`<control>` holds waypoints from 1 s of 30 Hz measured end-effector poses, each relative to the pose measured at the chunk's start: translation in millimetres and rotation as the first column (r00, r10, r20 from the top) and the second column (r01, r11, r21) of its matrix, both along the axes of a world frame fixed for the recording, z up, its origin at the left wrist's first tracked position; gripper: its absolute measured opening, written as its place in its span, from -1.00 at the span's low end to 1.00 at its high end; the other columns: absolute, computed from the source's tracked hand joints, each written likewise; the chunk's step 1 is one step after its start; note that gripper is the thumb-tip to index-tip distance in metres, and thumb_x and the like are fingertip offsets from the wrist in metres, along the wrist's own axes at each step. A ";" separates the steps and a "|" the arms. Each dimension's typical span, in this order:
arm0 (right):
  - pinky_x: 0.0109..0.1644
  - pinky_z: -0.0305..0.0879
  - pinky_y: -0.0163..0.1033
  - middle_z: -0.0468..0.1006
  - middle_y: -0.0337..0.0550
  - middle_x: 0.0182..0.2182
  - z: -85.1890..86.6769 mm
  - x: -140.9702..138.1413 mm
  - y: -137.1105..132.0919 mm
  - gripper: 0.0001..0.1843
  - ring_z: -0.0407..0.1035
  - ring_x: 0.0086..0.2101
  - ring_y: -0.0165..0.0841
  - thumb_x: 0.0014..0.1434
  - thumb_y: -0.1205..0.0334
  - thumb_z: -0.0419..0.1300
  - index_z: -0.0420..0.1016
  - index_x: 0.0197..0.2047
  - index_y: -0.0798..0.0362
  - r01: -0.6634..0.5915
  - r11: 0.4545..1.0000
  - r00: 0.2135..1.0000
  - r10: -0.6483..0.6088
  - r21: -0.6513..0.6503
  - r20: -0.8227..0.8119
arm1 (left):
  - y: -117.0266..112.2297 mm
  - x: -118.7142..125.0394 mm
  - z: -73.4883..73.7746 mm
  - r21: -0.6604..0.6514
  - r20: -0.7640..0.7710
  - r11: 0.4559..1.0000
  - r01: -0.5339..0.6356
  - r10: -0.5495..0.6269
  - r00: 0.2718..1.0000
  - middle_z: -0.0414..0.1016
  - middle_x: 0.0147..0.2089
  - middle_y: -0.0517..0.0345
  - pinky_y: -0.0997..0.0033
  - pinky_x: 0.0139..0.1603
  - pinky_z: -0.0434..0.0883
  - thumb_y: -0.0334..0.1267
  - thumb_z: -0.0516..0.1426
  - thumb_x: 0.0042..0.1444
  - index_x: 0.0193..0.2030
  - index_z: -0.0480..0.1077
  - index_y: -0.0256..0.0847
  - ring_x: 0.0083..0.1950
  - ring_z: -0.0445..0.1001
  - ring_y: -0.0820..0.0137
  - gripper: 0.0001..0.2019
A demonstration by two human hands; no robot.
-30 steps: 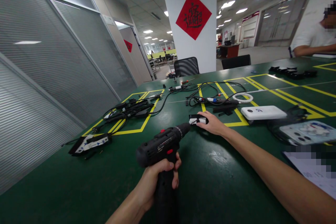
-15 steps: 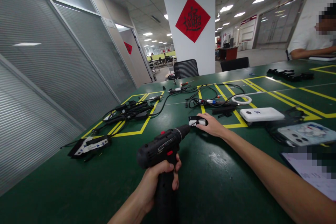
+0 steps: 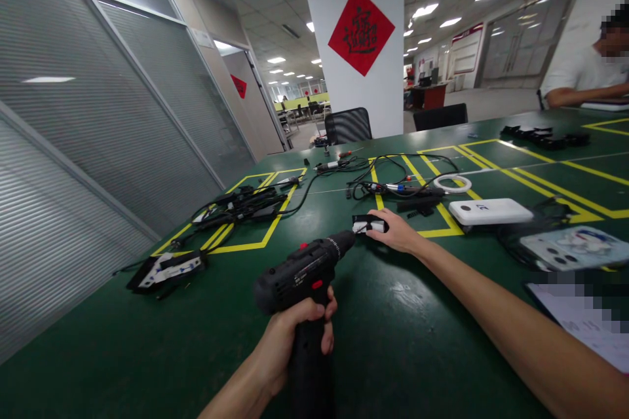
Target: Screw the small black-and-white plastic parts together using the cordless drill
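My left hand [image 3: 295, 334] is wrapped around the grip of a black cordless drill [image 3: 299, 270] with red buttons. The drill points forward and to the right, its chuck close to a small black-and-white part [image 3: 362, 225]. My right hand [image 3: 392, 230] grips that part from its right side and steadies it on the green table [image 3: 393, 334]. A thin bit seems to run from the chuck to the part; whether it touches a screw is too small to tell.
Tangled black cables [image 3: 240, 206] lie on the left, beside a black-and-white piece [image 3: 170, 270]. Farther back are a tool with a blue band [image 3: 393, 188] and a white ring [image 3: 452, 184]. A white power bank [image 3: 490, 211] and a phone [image 3: 572, 247] lie right. A person [image 3: 580, 75] sits far right.
The view has shifted very slightly. Both hands, the drill and the small part hold nearly the same positions. The seated person's head has moved a little.
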State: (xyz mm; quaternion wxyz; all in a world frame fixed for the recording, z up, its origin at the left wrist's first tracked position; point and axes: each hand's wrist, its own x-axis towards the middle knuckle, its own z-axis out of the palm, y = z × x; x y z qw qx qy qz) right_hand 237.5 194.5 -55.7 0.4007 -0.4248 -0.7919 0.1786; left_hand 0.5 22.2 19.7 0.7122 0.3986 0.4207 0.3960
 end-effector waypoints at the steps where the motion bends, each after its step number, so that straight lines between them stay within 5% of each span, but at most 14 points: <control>1: 0.02 0.20 -0.18 0.37 -0.09 -0.11 -0.2 0.1 0.2 -0.49 0.32 -0.14 -0.31 0.01 0.10 0.21 0.32 0.05 0.01 -0.001 1.000 1.000 0.001 -0.002 0.000 | -0.1 -0.1 0.3 0.002 -0.007 1.000 -0.002 0.002 1.000 0.28 -0.41 0.18 0.37 -0.48 0.25 -0.40 -0.06 0.00 -0.25 0.29 -0.28 -0.64 0.28 0.52 -0.82; 30: 0.05 0.19 -0.14 0.38 -0.08 -0.07 -3.7 1.5 4.1 -0.47 0.31 -0.10 -0.28 0.01 0.06 0.20 0.31 0.06 0.00 0.003 1.000 1.000 -0.003 -0.026 -0.005 | -0.1 -0.1 -0.3 -0.006 -0.003 1.000 0.011 -0.011 1.000 0.30 -0.36 0.16 0.37 -0.47 0.27 -0.39 -0.04 0.00 -0.21 0.29 -0.29 -0.62 0.29 0.52 -0.79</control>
